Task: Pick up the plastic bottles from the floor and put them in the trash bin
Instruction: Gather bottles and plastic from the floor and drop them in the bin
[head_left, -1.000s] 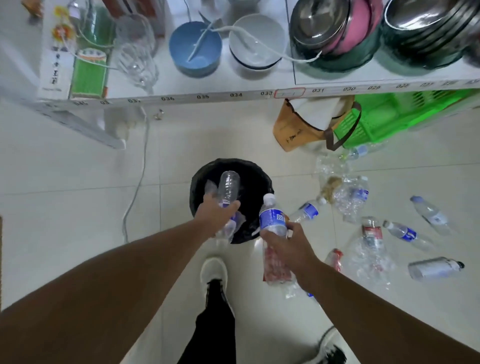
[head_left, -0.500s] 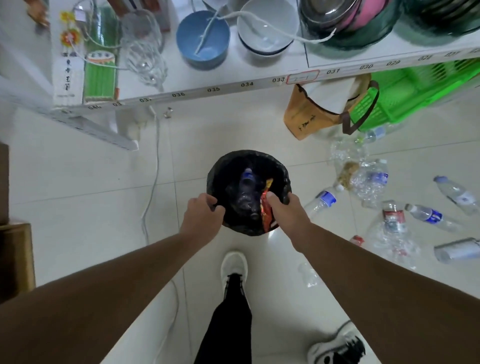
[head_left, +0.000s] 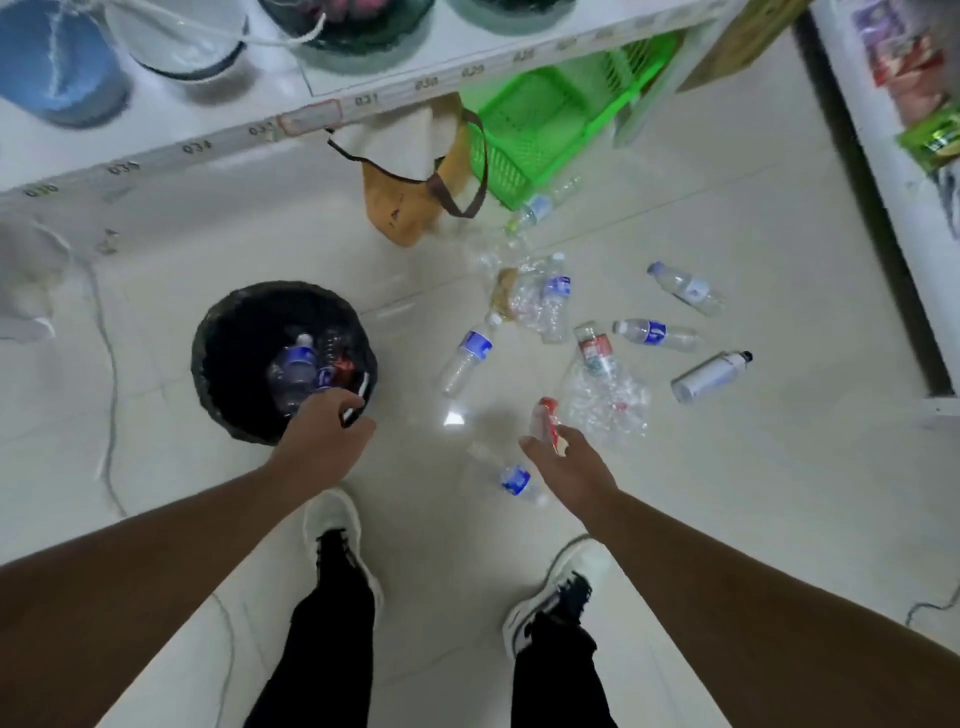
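Note:
The black trash bin (head_left: 218, 364) stands on the floor at left, with several bottles (head_left: 296, 364) inside it. My left hand (head_left: 324, 434) hovers at the bin's near rim, fingers loosely curled and holding nothing. My right hand (head_left: 569, 465) is open, palm down, fingers spread. Its fingertips are next to a red-labelled bottle (head_left: 545, 418) lying on the floor. A clear bottle with a blue label (head_left: 514, 478) lies just left of that hand. Several more bottles lie scattered beyond, among them a blue-labelled one (head_left: 467, 353), a crushed clear one (head_left: 608, 400) and a silver one (head_left: 709, 375).
A white shelf (head_left: 208, 145) with bowls runs across the top. A brown bag (head_left: 410, 202) and a green basket (head_left: 545, 124) stand under it. Another white shelf unit (head_left: 893, 171) is at right. A white cable (head_left: 104, 364) trails left of the bin. My two shoes (head_left: 337, 519) are below.
Both hands let go of their bottles into the bin and drew back. My right hand swung right toward the bottles on the floor. The view shifted right.

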